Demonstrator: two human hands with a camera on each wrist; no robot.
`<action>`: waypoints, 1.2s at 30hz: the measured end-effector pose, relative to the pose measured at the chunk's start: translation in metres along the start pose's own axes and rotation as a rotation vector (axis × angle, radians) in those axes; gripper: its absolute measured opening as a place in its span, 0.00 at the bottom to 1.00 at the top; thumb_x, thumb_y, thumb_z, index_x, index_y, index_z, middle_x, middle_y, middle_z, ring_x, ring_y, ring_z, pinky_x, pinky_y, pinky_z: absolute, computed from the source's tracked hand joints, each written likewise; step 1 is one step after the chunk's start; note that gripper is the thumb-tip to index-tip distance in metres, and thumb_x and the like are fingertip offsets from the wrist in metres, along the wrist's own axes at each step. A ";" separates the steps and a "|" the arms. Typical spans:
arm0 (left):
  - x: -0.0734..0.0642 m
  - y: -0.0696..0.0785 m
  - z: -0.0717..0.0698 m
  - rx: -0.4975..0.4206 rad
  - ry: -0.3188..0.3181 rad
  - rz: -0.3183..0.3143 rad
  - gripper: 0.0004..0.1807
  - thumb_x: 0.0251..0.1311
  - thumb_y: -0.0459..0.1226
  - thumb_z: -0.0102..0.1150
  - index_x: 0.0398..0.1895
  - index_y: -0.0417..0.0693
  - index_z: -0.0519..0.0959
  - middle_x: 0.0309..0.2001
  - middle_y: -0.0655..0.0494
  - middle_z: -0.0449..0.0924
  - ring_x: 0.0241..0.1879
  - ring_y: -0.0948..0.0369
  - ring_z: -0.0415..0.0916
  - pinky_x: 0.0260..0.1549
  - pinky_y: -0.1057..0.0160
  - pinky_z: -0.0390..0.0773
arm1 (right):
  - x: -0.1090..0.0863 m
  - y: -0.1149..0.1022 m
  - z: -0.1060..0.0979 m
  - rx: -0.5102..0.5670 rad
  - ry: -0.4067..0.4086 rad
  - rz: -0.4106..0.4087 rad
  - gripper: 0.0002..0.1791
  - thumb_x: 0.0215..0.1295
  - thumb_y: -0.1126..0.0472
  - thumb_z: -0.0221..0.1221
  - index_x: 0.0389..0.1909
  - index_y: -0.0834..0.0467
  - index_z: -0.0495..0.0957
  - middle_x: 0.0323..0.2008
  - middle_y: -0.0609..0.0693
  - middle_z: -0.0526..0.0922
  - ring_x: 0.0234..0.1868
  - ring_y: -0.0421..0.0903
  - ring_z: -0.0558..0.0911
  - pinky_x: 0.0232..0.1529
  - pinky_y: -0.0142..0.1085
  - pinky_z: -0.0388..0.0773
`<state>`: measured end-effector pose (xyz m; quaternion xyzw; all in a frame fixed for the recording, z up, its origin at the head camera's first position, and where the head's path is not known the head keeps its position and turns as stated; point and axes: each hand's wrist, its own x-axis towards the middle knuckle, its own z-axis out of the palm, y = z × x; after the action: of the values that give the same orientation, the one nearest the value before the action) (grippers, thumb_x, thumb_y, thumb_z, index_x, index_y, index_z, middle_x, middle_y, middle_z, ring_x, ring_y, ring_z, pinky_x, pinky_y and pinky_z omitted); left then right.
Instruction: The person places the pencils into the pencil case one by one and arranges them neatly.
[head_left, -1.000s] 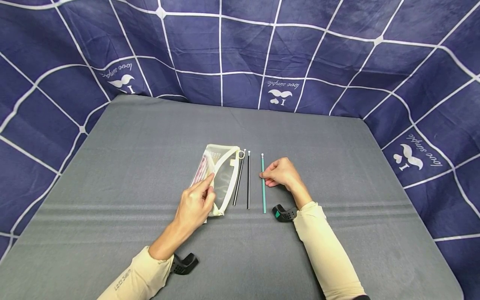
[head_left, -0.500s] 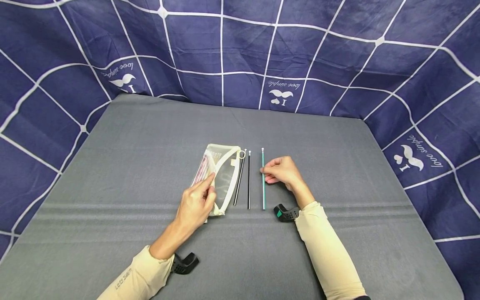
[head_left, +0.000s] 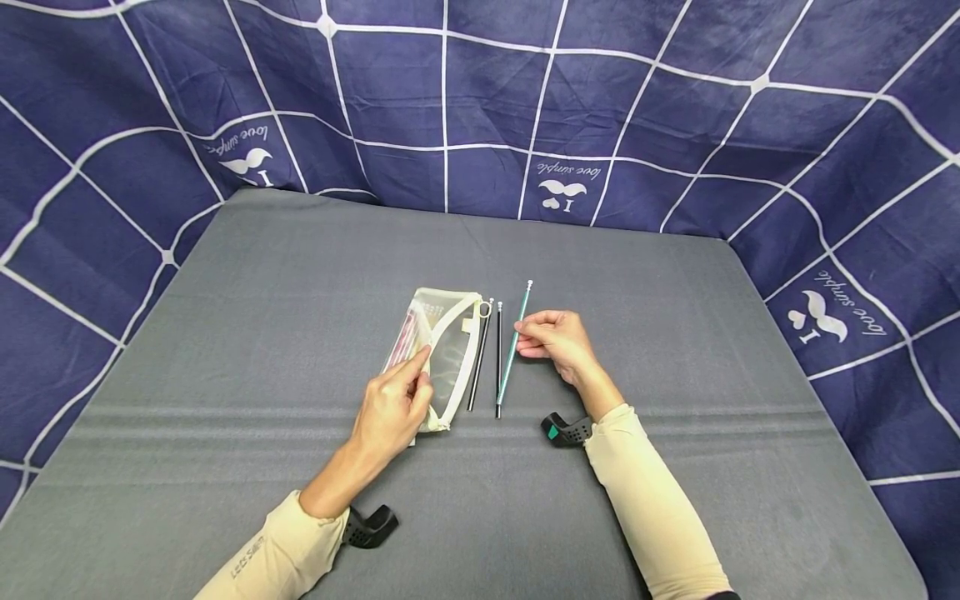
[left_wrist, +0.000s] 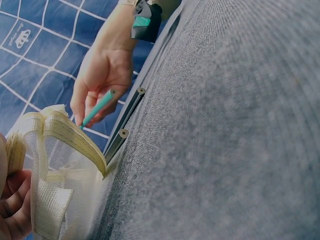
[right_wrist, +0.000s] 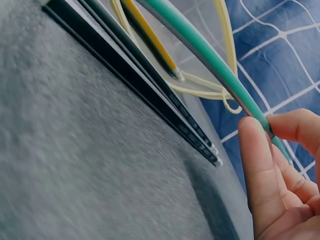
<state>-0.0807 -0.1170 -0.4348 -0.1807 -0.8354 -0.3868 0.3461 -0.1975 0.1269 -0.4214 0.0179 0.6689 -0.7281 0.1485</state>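
My left hand (head_left: 390, 408) grips the near-left edge of a cream mesh pencil case (head_left: 450, 358), whose zipped mouth gapes open toward the right. Through the mesh show several pink-striped pencils (head_left: 403, 340), and a yellow pencil (right_wrist: 152, 37) appears there in the right wrist view. Between thumb and fingers, my right hand (head_left: 558, 343) pinches a green pencil (head_left: 510, 365) around its middle. That pencil is raised and slanted, eraser end away from me, its near end overlapping a black pencil (head_left: 499, 350) in the head view. Another black pencil (head_left: 477, 371) lies right against the case's edge.
The grey cloth-covered table (head_left: 300, 275) extends widely on all sides of the case. A blue curtain (head_left: 495, 100) with white grid lines encloses its back and sides. Each wrist wears a black device (head_left: 567, 429).
My right hand has lifted the green pencil off its place on the table and tilted it, its near end swinging left over the black pencil. The left hand and case have stayed put.
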 end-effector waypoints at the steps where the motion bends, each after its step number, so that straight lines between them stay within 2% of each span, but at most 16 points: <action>1: 0.000 0.000 0.000 0.001 0.001 0.001 0.19 0.53 0.26 0.54 0.49 0.28 0.81 0.21 0.54 0.75 0.18 0.64 0.66 0.16 0.66 0.69 | 0.000 0.001 0.001 0.006 0.001 -0.001 0.06 0.60 0.76 0.60 0.37 0.74 0.77 0.21 0.53 0.83 0.21 0.42 0.84 0.27 0.33 0.82; 9: 0.000 -0.001 0.000 -0.003 0.007 0.009 0.19 0.53 0.26 0.53 0.49 0.28 0.81 0.20 0.55 0.73 0.18 0.64 0.65 0.16 0.66 0.68 | -0.001 0.003 0.012 0.045 0.001 -0.005 0.05 0.60 0.76 0.60 0.37 0.73 0.77 0.22 0.53 0.83 0.22 0.42 0.84 0.27 0.33 0.82; 18: 0.000 0.000 0.000 0.002 0.005 0.003 0.20 0.53 0.26 0.54 0.49 0.28 0.81 0.21 0.54 0.74 0.18 0.63 0.66 0.16 0.65 0.69 | -0.004 0.006 0.023 0.137 0.015 -0.032 0.03 0.61 0.76 0.58 0.35 0.67 0.77 0.23 0.52 0.84 0.24 0.43 0.85 0.29 0.34 0.82; 28: 0.000 0.000 -0.001 0.000 0.002 0.006 0.20 0.53 0.26 0.54 0.50 0.27 0.81 0.21 0.54 0.75 0.19 0.63 0.66 0.17 0.65 0.69 | -0.012 0.010 0.044 0.130 -0.035 -0.025 0.05 0.61 0.77 0.58 0.36 0.69 0.76 0.23 0.53 0.84 0.24 0.43 0.85 0.29 0.35 0.83; 36: 0.000 0.001 -0.001 -0.005 -0.006 0.009 0.19 0.53 0.26 0.54 0.49 0.27 0.81 0.21 0.55 0.73 0.18 0.64 0.66 0.16 0.67 0.68 | -0.016 0.013 0.052 0.163 0.003 -0.043 0.05 0.61 0.77 0.57 0.37 0.68 0.76 0.24 0.53 0.84 0.24 0.43 0.85 0.30 0.35 0.83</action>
<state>-0.0800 -0.1172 -0.4344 -0.1863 -0.8346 -0.3870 0.3449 -0.1705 0.0784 -0.4247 0.0167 0.6077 -0.7833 0.1296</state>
